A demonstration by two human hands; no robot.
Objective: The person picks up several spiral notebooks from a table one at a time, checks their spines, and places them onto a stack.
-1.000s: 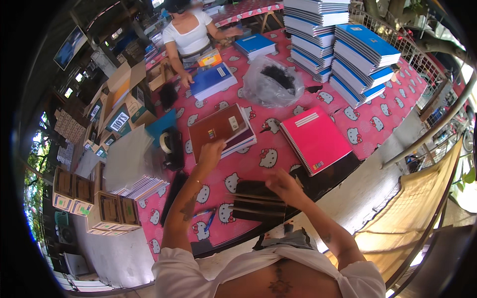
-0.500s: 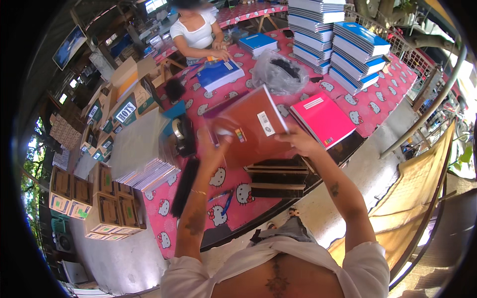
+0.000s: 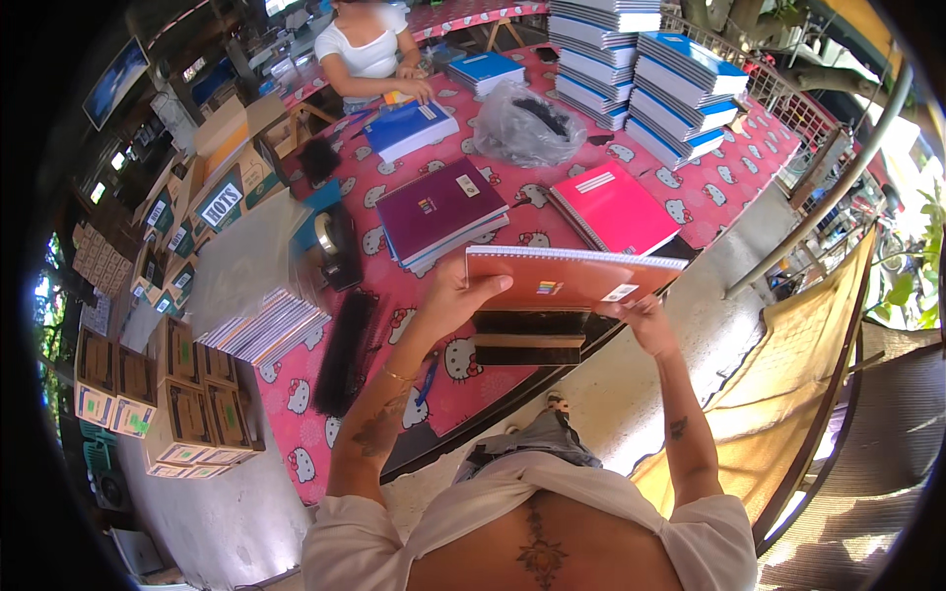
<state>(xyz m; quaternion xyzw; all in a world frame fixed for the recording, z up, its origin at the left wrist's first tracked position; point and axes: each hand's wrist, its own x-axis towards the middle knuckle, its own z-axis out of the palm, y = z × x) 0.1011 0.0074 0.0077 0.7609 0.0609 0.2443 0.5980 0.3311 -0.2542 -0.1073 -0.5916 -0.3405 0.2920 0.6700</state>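
Note:
An orange-brown spiral notebook is raised above the table's front edge, tilted with its spiral edge up. My left hand grips its left end, thumb across the cover. At its lower right side my right hand holds the edge with the fingers. Under the notebook, a dark slotted stand shows in part. Just beyond it lies a small stack of notebooks with a purple cover on top. To the right of that stack is a bright pink spiral notebook.
A tape dispenser, a black brush and stacked thin books line the left side. Tall notebook piles and a clear plastic bag stand farther back. Across the table another person touches a blue notebook.
The brown notebook has come down toward me and turned so its spiral edge is up. The purple-topped stack behind it is now uncovered. The view has shifted slightly.

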